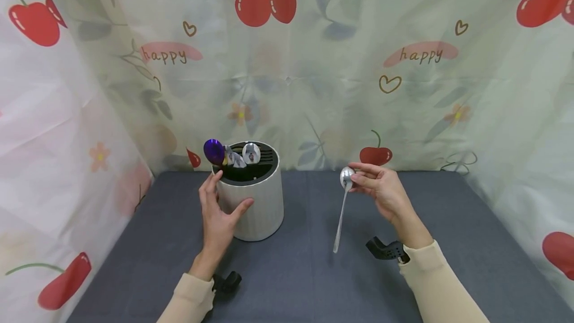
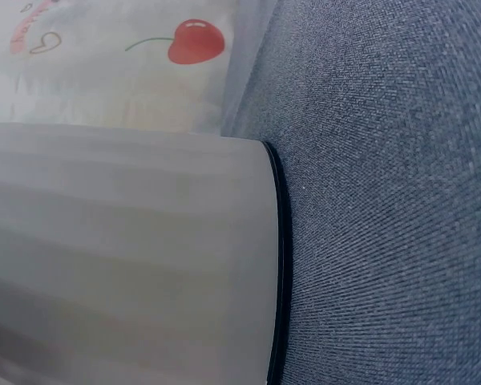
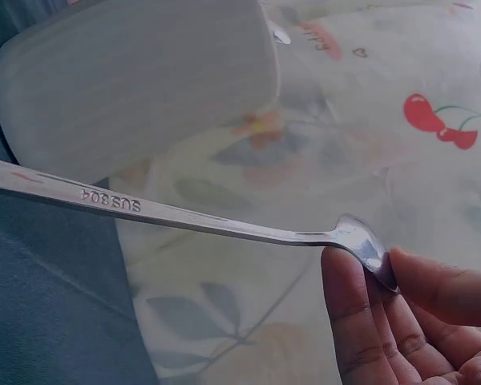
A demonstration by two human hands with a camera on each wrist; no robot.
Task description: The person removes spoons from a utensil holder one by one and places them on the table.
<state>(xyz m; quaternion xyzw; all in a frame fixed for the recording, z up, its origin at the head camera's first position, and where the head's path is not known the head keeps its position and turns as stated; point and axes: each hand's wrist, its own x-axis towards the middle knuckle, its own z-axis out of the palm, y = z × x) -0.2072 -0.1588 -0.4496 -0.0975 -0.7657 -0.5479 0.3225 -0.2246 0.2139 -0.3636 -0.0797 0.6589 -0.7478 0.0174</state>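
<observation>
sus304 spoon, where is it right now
In the head view, the SUS304 spoon is right of center, pinched by its bowl in the right hand, handle down, to the right of the white utensil holder.

1. A pale far curtain (image 1: 287, 108) carries printed cherries (image 1: 253, 10), orange flowers (image 1: 241, 113) and "happy".
2. A left curtain (image 1: 58, 168) and a right curtain (image 1: 524, 133) hang along the sides.
3. A dark blue-grey tabletop (image 1: 296, 278) lies between them.
4. The left curtain looks brightest.

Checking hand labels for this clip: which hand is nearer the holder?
Left. The left hand is at the near left side of the holder; the right hand is apart, off to its right, pinching a spoon.
</observation>
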